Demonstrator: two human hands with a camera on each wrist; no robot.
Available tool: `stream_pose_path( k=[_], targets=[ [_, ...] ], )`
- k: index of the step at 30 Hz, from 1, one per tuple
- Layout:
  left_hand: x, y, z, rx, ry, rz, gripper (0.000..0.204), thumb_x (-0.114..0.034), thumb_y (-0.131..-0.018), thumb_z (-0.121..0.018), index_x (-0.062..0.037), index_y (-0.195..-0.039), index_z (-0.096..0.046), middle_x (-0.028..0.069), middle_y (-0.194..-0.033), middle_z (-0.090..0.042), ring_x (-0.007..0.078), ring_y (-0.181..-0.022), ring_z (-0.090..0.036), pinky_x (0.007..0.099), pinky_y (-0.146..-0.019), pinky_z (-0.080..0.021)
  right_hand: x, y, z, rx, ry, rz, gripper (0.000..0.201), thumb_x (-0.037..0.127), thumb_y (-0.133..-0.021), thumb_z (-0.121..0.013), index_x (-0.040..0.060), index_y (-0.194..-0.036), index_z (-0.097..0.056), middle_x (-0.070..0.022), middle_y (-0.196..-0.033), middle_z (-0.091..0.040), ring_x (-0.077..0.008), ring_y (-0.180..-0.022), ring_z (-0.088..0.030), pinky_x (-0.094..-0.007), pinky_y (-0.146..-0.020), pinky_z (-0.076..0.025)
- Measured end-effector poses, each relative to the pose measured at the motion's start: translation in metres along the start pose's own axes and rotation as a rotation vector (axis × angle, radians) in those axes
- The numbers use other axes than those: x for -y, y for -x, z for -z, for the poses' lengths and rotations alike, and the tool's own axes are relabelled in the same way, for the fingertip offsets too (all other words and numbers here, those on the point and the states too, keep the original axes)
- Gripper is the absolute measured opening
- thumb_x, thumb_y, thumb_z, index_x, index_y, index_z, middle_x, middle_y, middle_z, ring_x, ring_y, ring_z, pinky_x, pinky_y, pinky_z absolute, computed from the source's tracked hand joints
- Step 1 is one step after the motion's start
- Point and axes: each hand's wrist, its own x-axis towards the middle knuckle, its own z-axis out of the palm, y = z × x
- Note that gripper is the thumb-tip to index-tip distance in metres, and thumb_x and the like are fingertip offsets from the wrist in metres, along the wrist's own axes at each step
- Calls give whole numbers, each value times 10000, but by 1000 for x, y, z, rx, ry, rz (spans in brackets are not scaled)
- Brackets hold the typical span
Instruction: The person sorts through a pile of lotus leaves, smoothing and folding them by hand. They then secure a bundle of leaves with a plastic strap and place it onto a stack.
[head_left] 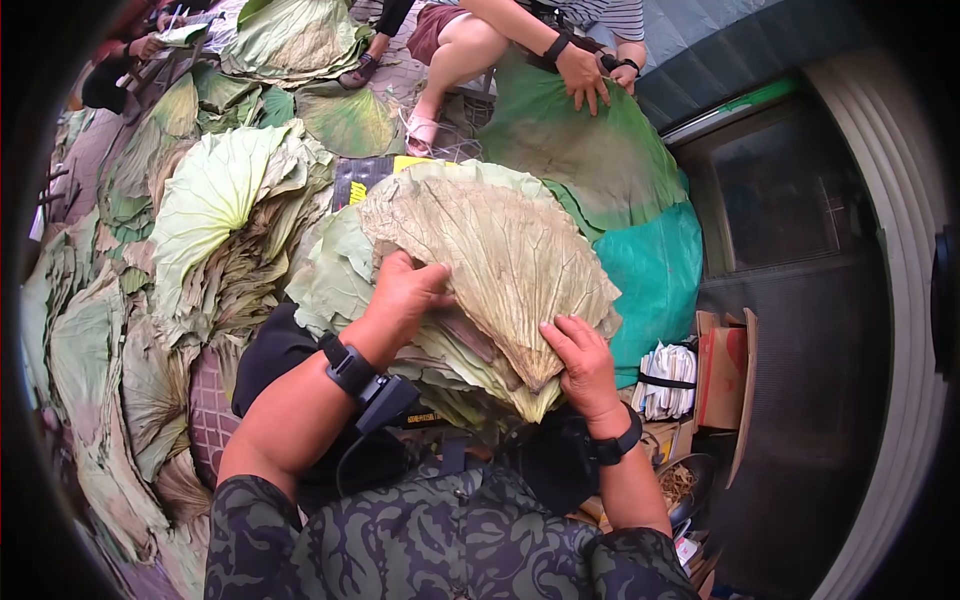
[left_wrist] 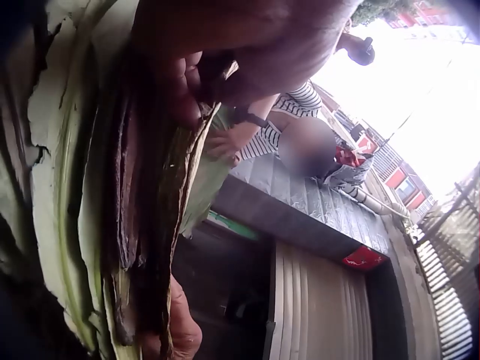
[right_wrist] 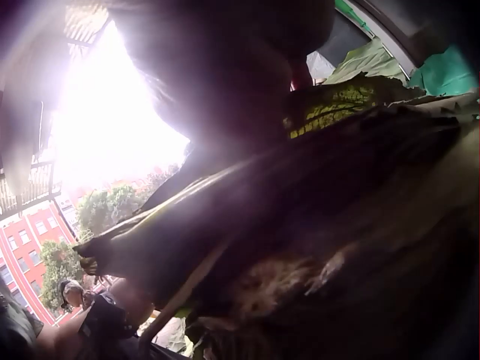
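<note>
It looks partway along: a pale fan-shaped leaf (head_left: 490,250) tops the leaf stack (head_left: 335,275), while more leaves (head_left: 208,190) lie heaped to the left. The left hand (head_left: 402,300), reaching farther forward, grips its edge; the right hand (head_left: 588,372) pinches it beside the pointed end.

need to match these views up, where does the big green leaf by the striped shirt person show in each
Head: big green leaf, top, right of centre.
Left wrist: big green leaf, partly visible, left of centre.
Right wrist: big green leaf, apparently, upper right.
Shared landmark: green strip along the dark opening's top.
</note>
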Motion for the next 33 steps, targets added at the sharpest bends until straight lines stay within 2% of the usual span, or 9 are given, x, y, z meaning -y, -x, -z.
stream_pose_path(
  k=[4,5,6,8,12,15,18,28,33],
  targets=[
    [-7,2,6,-143,-93,-175,339,-32,-799,-592,5,-1105,-452,92,-1003,-587,141,-756,-594,285,-607,-522,3,1,1,-9,18,-22,482,-47,-681,-515,149,-1109,-616,-122,-1087,-593,-344,-1029,-547,-410,-859,-441],
    [8,-15,20,-206,-157,-337,565,-60,-756,-604,34,-1251,-347,178,-1149,-516,245,-991,-557,332,-833,-477,3,1,3,-11,20,-26,482,-47,-681,-515,149,-1109,-616,-122,-1087,-593,-344,-1029,-547,-410,-859,-441],
    [5,-18,18,-204,-158,-337,565,-60,-756,-604,34,-1251,-347,178,-1149,-516,245,-991,-557,332,-833,-477,3,1,3,-6,22,-27,483,-47,-682,-513,150,-1112,-615,-122,-1087,-593,-344,-1030,-547,-412,-858,-440],
    [1,-19,18,-527,-553,-801,663,-61,-739,-605,33,-1312,-285,237,-1226,-446,319,-1165,-433,379,-1002,-331,4,1,3,-2,21,-25,485,-46,-683,-512,151,-1114,-614,-122,-1088,-593,-345,-1031,-547,-414,-857,-440],
    [-15,20,-8,-237,-1189,-1146,577,-214,-721,-656,-60,-1244,-465,197,-1290,-423,381,-1232,-346,453,-1026,-250,5,1,2,-7,5,-29,496,-59,-671,-513,139,-1116,-608,-126,-1083,-590,-345,-1027,-546,-413,-863,-440],
    [2,22,-15,268,-1365,-919,467,-316,-781,-620,-121,-1196,-532,170,-1299,-451,385,-1230,-369,494,-1015,-268,5,0,2,4,-11,-32,507,-69,-660,-515,131,-1118,-604,-129,-1084,-587,-345,-1024,-545,-413,-867,-441],
    [9,21,-15,394,-1510,-687,447,-342,-791,-607,-104,-1166,-550,165,-1283,-470,389,-1223,-381,503,-1011,-273,4,0,2,12,-22,-48,517,-75,-654,-516,127,-1122,-599,-130,-1086,-585,-345,-1021,-546,-413,-868,-442],
    [8,15,-9,393,-1436,-739,417,-315,-780,-620,-70,-1114,-572,162,-1227,-509,366,-1184,-427,453,-979,-325,12,-9,70,286,-366,-156,468,13,-701,-563,74,-1165,-566,-169,-1197,-538,-342,-1148,-479,-408,-973,-373],
    [6,15,-14,382,-1477,-755,422,-368,-786,-597,-74,-1088,-584,151,-1206,-517,349,-1181,-418,454,-985,-310,27,-38,52,77,-454,-139,496,232,-767,-633,80,-1226,-528,-186,-1270,-485,-364,-1206,-421,-426,-1014,-314]
  ],
)
